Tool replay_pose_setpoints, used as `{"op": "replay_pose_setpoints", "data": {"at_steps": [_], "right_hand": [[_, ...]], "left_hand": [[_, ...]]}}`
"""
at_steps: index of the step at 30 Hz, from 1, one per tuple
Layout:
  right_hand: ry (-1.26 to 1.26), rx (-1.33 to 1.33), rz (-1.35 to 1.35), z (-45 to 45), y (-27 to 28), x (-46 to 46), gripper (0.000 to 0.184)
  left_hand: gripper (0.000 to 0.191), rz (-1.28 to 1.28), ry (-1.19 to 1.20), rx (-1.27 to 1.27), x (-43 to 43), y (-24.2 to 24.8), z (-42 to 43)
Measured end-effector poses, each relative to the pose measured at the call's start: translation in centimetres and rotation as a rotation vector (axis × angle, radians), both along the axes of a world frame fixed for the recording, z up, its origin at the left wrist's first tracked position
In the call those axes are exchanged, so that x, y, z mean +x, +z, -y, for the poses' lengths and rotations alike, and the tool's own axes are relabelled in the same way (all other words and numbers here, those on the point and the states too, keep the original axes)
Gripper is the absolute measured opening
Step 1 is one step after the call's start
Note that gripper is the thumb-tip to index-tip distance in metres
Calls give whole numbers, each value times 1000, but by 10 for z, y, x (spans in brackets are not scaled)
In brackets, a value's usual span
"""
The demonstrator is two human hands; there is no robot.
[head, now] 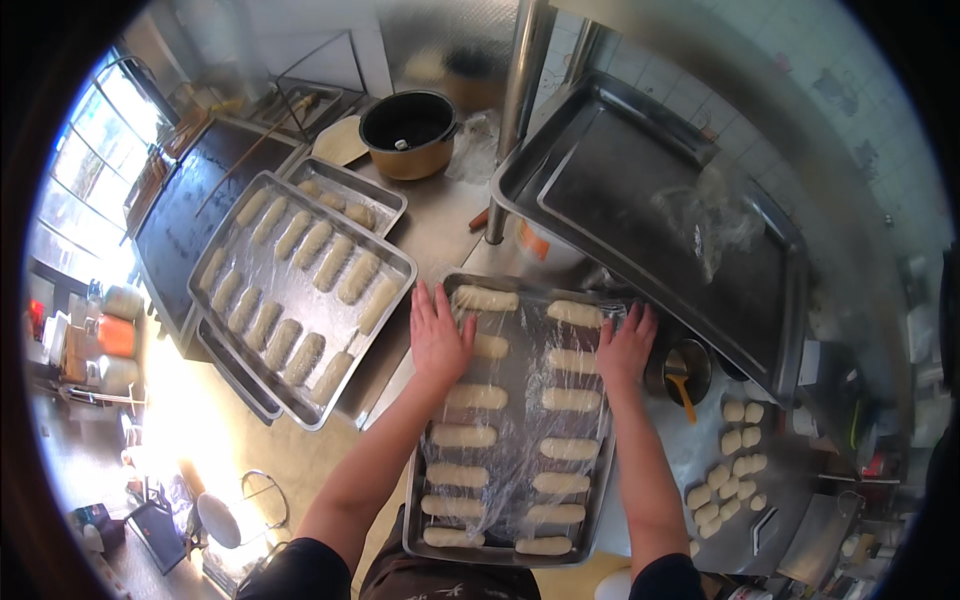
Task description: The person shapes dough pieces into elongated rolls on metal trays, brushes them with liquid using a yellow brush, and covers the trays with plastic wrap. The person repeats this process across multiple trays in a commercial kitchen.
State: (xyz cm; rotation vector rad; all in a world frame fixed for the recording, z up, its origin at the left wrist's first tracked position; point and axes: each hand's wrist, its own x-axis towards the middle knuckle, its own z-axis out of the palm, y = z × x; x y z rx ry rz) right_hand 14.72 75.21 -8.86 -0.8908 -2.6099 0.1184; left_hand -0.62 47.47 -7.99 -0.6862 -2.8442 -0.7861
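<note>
Before me lies a metal baking tray (pixel 499 559) with two columns of pale dough logs (pixel 476 397), covered by clear plastic film (pixel 514 450). At its far left corner, my left hand (pixel 441 341) lies flat over the rim, thumb apart from the other fingers. My right hand (pixel 628 345) is at the far right corner, fingers stretched over the rim and the film's edge. Neither hand visibly grips anything. The tray's near end is close to my body.
A second tray (pixel 311 409) of film-covered dough logs stands at left, beside a dark griddle (pixel 202 187). Behind are a black-lined pot (pixel 409 142) and a metal post (pixel 517 112). A large dark tray (pixel 652 202) slants at right, near a bowl (pixel 701 356) with a brush and several dough balls (pixel 720 476).
</note>
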Motion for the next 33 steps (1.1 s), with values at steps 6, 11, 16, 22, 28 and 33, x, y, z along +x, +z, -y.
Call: {"op": "replay_pose_setpoints", "data": {"at_steps": [6,11,16,22,28,33], "right_hand": [[174,-172,254,8,-28,3,71],[110,-188,195,3,-19,-18,56],[112,-41,222,-4,-3,-21,46],[157,-65,160,5,-16,-9,50],[132,-270,171,-4,-15,-17,50],[60,-113,260,-2,-5,-20,48]], "left_hand": [[89,-93,-85,-198,12,-26,3],[85,-69,-137,-237,1,-17,-16],[69,66,-59,-301,-29,-14,-40],[61,-129,-149,-345,-25,-29,-36],[49,12,-72,-36,-21,-31,-37],[28,81,32,79,-32,-21,-45]]}}
